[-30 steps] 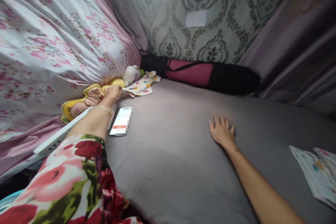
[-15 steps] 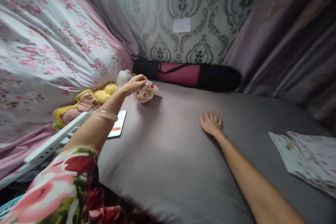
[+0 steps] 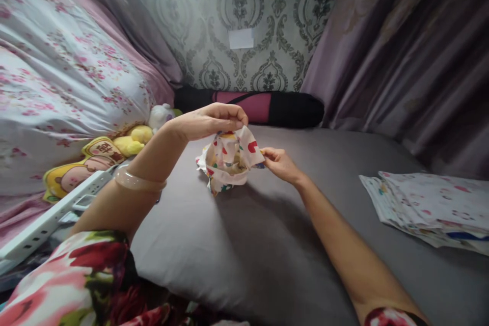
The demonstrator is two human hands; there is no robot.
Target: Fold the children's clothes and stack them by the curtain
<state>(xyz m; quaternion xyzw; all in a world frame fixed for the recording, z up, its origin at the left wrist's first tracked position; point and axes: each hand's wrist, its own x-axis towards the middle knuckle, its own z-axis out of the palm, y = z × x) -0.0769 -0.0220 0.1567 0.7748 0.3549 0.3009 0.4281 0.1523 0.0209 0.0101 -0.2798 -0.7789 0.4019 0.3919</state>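
A white cloth piece [image 3: 229, 177] with red, green and yellow prints hangs in a loose, open loop just above the grey bed sheet. I cannot tell what kind of item it is. My left hand [image 3: 216, 121] pinches its upper edge from above, the wrist bent and a pale bangle [image 3: 139, 179] on the forearm. From the right, my right hand [image 3: 281, 164] grips the cloth's right corner between thumb and fingers. Folds of the fabric hide part of its inside.
A stack of folded printed cloths [image 3: 431, 206] lies at the right. A black and pink roll-shaped bag [image 3: 244, 102] rests against the wall. Plush toys [image 3: 128, 142] and a white power strip [image 3: 53, 219] line the left side, beside floral bedding [image 3: 76, 71].
My left hand has brought the printed cloth to the right and nearer. My right hand has left the sheet, moved left and taken hold of the cloth's corner. The view has turned slightly right.
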